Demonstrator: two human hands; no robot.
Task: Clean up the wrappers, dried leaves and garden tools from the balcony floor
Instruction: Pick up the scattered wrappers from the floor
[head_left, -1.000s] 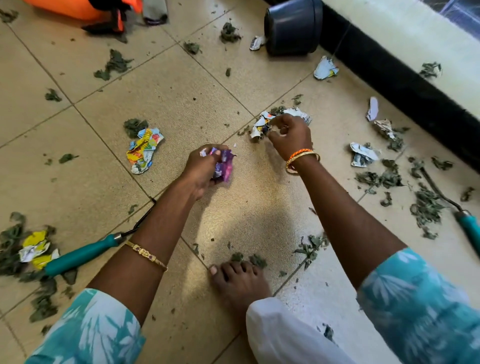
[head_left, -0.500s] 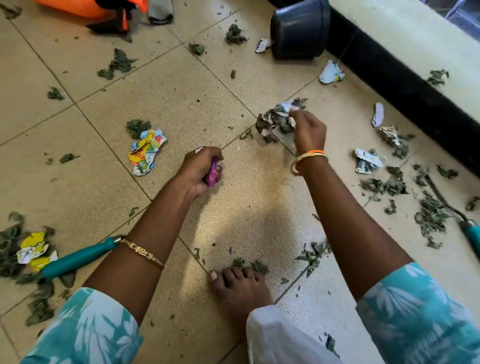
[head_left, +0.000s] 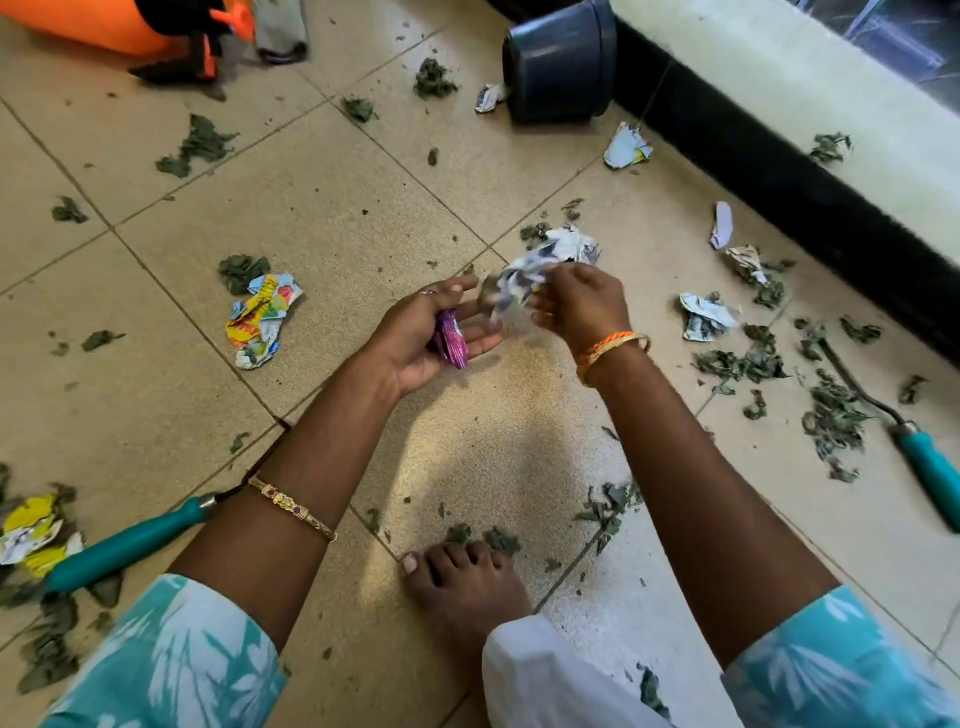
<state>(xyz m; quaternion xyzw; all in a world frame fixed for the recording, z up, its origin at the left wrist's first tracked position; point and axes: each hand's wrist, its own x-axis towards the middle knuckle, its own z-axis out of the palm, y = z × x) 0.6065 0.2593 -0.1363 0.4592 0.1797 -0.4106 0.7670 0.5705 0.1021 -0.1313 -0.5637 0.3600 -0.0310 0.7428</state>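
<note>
Many dried leaves litter the beige tiled floor; my left hand cradles a purple wrapper with fingers straight, my right hand pinches a crumpled white wrapper.

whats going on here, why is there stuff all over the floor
A person is crouched on a tiled balcony floor gathering litter by hand. The right hand pinches a crumpled white wrapper and holds it over the left hand, whose open palm carries a purple wrapper. Dried leaves, more wrappers and two teal-handled garden tools lie on the floor.
</note>
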